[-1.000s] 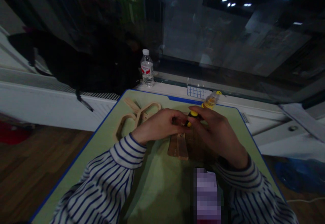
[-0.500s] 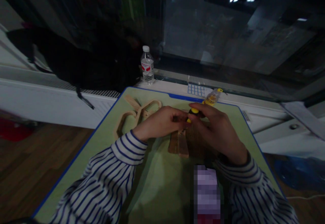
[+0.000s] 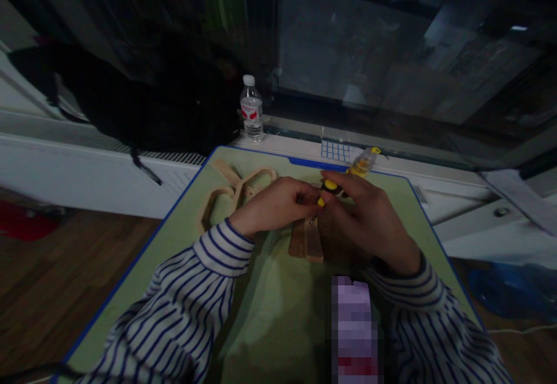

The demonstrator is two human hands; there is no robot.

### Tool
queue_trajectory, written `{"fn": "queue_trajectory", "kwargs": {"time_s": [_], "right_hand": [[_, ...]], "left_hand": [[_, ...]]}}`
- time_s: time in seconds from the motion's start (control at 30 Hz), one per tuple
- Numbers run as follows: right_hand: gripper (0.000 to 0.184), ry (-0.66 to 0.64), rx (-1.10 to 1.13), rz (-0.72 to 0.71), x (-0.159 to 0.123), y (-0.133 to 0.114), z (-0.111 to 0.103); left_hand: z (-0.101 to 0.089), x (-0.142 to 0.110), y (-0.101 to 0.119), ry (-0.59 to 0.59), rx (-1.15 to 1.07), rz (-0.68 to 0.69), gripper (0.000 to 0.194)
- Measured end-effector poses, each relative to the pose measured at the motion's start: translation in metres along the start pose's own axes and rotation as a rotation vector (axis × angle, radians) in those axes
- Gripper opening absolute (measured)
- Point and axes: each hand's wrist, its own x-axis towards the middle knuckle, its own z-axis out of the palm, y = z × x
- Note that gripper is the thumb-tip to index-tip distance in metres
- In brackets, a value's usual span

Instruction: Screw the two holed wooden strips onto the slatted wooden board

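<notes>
Here, yellow-black handle (image 3: 331, 185) gripped between right fingers (image 3: 349, 183), left fingers (image 3: 305, 187) just beside it, their hold unclear.

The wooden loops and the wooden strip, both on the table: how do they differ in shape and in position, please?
Shape: the wooden loops curve around open middles, while the wooden strip looks straight where it shows.
Position: the loops lie toward the table's far left corner, partly hidden by the left hand; the strip shows nearer the wearer, beside a darker brown piece.
Both look wooden.

yellow-black tool (image 3: 331, 185): partly hidden by fingers (image 3: 339, 213) | purple item (image 3: 354, 320): pixelated, cut off below
</notes>
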Motion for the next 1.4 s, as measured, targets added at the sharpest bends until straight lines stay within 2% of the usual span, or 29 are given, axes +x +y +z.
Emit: {"fn": "queue_trajectory", "kwargs": {"time_s": [0.43, 0.67, 0.83, 1.1, 1.4], "right_hand": [[0.036, -0.017, -0.002, 0.014, -0.0005, 0.0002, 0.0029], [0.039, -0.042, 0.009, 0.026, -0.0002, -0.0018, 0.0010], [0.038, -0.048, 0.032, 0.022, -0.0001, -0.0014, 0.0027], [0.039, -0.056, 0.001, 0.059, 0.0005, -0.0001, 0.0059], [0.042, -0.035, 0.030, 0.045, -0.0009, 0.0000, 0.0028]], "left_hand": [[-0.0004, -0.0002, -0.0009, -0.038, 0.011, -0.015, 0.018], [-0.0024, -0.0013, -0.0005, -0.047, 0.034, -0.004, 0.027], [-0.0041, -0.0020, -0.0004, -0.090, 0.026, -0.009, 0.026], [-0.0021, -0.0010, -0.0021, -0.039, -0.024, -0.018, 0.023], [-0.0059, -0.0025, 0.0033, -0.068, 0.024, -0.025, 0.022]]}}
